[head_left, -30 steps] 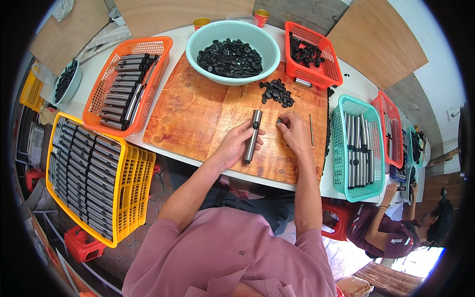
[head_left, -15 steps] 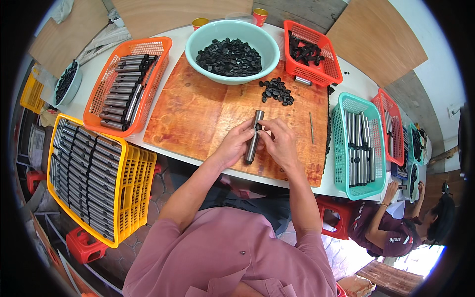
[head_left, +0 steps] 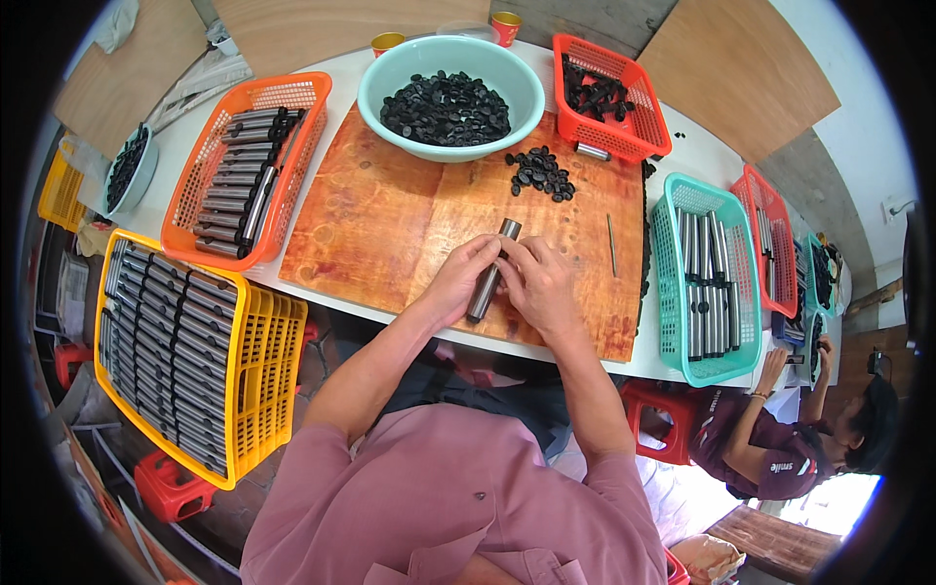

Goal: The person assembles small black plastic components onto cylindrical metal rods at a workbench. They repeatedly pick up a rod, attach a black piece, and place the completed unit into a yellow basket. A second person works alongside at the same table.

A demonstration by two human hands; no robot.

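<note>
Tube [head_left: 485,292] in the left hand [head_left: 456,283], right hand [head_left: 542,285] against it

The left hand grasps the tube around its middle, with the far end leaning away and slightly to the right, past the fingertips. The right hand has its thumb and fingers bent together against the tube just beside the left fingers; whether they pinch anything there is hidden. Under the hands is a reddish-brown board [head_left: 375,210], laid on the white surface [head_left: 700,154].

Just right of the right hand, a thin rod [head_left: 612,246] lies on the board. Beyond both hands is a loose heap of black caps [head_left: 541,174], and behind it to the left a pale green bowl [head_left: 458,153] holding many more. Farther out, right of the bowl, a red basket [head_left: 616,139] holds black parts, with a short tube [head_left: 592,152] lying against its near side.

Well to the right of the hands, a green basket [head_left: 668,268] carries tubes in two rows; past it, a co-worker [head_left: 756,444] sits with both arms at the surface. Well to the left, an orange basket [head_left: 193,185] holds stacked tubes, and nearer the body a yellow crate [head_left: 265,361] is packed with them.
</note>
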